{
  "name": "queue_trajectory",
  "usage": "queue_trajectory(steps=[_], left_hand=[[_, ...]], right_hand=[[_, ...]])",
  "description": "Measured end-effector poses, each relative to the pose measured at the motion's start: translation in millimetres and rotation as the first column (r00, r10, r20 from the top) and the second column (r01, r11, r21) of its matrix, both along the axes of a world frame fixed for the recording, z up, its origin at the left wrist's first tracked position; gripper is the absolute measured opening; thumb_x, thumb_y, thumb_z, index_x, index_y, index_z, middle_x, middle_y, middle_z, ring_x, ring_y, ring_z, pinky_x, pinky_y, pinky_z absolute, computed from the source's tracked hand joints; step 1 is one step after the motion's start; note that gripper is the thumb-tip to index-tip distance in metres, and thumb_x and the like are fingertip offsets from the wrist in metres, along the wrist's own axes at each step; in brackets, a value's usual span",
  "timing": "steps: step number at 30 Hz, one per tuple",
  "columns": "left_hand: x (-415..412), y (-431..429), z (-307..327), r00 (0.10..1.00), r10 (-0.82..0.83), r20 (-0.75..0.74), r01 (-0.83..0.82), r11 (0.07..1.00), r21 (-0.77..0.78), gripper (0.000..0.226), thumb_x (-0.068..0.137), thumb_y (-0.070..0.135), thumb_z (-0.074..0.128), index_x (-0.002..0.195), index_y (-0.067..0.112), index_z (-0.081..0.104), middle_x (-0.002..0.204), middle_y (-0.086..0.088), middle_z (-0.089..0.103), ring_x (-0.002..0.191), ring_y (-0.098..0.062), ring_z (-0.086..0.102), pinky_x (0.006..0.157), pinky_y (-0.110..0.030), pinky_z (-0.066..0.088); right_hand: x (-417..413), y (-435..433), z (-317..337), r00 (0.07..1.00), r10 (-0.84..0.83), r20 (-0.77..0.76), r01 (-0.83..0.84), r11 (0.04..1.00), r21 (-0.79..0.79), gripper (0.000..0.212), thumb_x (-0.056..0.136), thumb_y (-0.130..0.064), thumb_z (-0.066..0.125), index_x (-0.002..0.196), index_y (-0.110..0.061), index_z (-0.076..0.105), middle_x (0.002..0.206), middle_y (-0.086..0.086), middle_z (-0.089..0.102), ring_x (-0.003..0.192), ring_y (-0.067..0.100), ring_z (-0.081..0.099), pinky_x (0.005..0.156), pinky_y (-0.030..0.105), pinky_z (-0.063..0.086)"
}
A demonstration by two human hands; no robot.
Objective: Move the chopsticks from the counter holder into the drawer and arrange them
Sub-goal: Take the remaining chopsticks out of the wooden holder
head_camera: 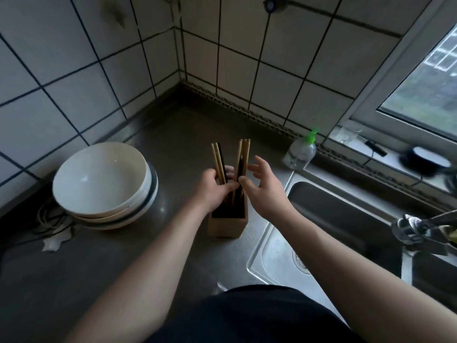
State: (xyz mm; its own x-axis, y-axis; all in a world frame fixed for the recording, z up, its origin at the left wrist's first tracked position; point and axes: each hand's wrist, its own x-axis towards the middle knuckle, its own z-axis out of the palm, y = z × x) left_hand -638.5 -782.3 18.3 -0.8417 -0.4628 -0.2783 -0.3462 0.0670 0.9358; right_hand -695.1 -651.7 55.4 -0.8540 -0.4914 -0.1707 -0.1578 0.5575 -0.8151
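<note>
A square wooden holder (226, 226) stands on the grey counter (111, 273) in the middle of the view. Several chopsticks, light wood and dark, stick up out of it in two bunches. My left hand (212, 188) is closed around the left bunch of chopsticks (218, 160) just above the holder's mouth. My right hand (263, 188) is beside the right bunch of chopsticks (243, 154); its thumb and forefinger pinch them while the other fingers are spread. No drawer is in view.
A stack of white bowls (103, 184) sits left of the holder, with cables (52, 224) beside it. A clear soap bottle with a green pump (300, 151) stands behind the steel sink (329, 224) on the right. Tiled walls close the corner behind.
</note>
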Motion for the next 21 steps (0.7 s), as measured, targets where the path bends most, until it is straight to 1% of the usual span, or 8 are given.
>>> queue_trajectory(steps=[2,5,8,11,13,15,18,21], left_hand=[[-6,1,-1,0.999,-0.042,0.008,0.042,0.999,0.012,0.016,0.088,0.017,0.072,0.099,0.027,0.064,0.087,0.014,0.066,0.084,-0.001,0.063,0.067,-0.016,0.045],[-9,2,-5,1.000,-0.031,0.000,0.031,0.999,0.039,0.011,0.088,0.014,0.072,0.089,0.023,0.065,0.081,0.010,0.065,0.075,-0.001,0.062,0.057,-0.012,0.044],[-7,5,-9,1.000,0.000,-0.019,0.002,0.998,0.066,0.007,0.090,0.010,0.069,0.093,0.015,0.066,0.078,0.009,0.065,0.070,0.001,0.061,0.052,-0.005,0.044],[-2,6,-10,0.999,0.033,-0.028,-0.031,0.996,0.082,0.004,0.090,0.011,0.069,0.093,0.013,0.066,0.075,0.009,0.065,0.070,-0.004,0.062,0.051,-0.006,0.044],[2,5,-10,0.999,0.032,-0.014,-0.031,0.996,0.078,0.008,0.092,0.017,0.068,0.097,0.011,0.067,0.078,0.007,0.066,0.072,-0.005,0.063,0.056,-0.014,0.044],[5,5,-15,0.999,0.042,-0.003,-0.042,0.996,0.077,0.012,0.093,0.022,0.066,0.099,0.012,0.067,0.079,0.005,0.067,0.074,-0.007,0.064,0.062,-0.021,0.044],[9,6,-22,0.994,0.107,-0.028,-0.105,0.993,0.049,0.014,0.095,0.029,0.062,0.089,0.017,0.067,0.077,0.005,0.068,0.075,-0.010,0.066,0.071,-0.030,0.046],[13,7,-27,0.989,0.132,-0.069,-0.131,0.991,0.010,0.027,0.099,0.035,0.055,0.088,0.017,0.071,0.081,0.006,0.073,0.083,-0.011,0.069,0.082,-0.033,0.051]], right_hand=[[-4,-8,1,0.999,-0.054,-0.001,0.054,0.996,-0.069,0.057,0.090,-0.027,0.061,0.142,-0.022,0.037,0.133,-0.001,0.056,0.124,0.013,0.052,0.103,0.029,0.042],[-9,-16,3,0.995,-0.104,-0.002,0.102,0.980,-0.169,0.037,0.087,-0.014,0.062,0.123,-0.019,0.055,0.113,-0.005,0.066,0.105,0.010,0.062,0.097,0.036,0.052],[-14,-20,4,0.991,-0.131,0.042,0.137,0.968,-0.210,0.024,0.086,-0.010,0.063,0.109,-0.017,0.062,0.098,-0.003,0.069,0.092,0.010,0.067,0.086,0.031,0.057],[-14,-21,4,0.995,-0.097,0.028,0.100,0.979,-0.175,0.010,0.087,-0.014,0.064,0.097,-0.015,0.065,0.083,-0.003,0.067,0.074,0.001,0.063,0.069,0.017,0.052],[-12,-19,4,0.997,-0.075,0.016,0.077,0.984,-0.160,0.007,0.088,-0.015,0.062,0.089,-0.010,0.065,0.075,0.006,0.064,0.064,0.003,0.056,0.061,0.018,0.047],[-9,-18,2,0.998,-0.062,0.007,0.063,0.986,-0.157,0.012,0.087,-0.016,0.059,0.085,-0.005,0.064,0.074,0.015,0.060,0.065,0.013,0.052,0.062,0.029,0.045],[-4,-16,-2,0.996,-0.086,0.017,0.088,0.983,-0.161,0.013,0.085,-0.013,0.054,0.081,-0.002,0.056,0.070,0.009,0.053,0.065,0.017,0.048,0.062,0.034,0.042],[1,-12,-7,0.989,-0.133,0.064,0.143,0.972,-0.186,0.016,0.088,-0.014,0.055,0.084,0.002,0.055,0.076,0.020,0.058,0.070,0.021,0.053,0.067,0.041,0.046]])
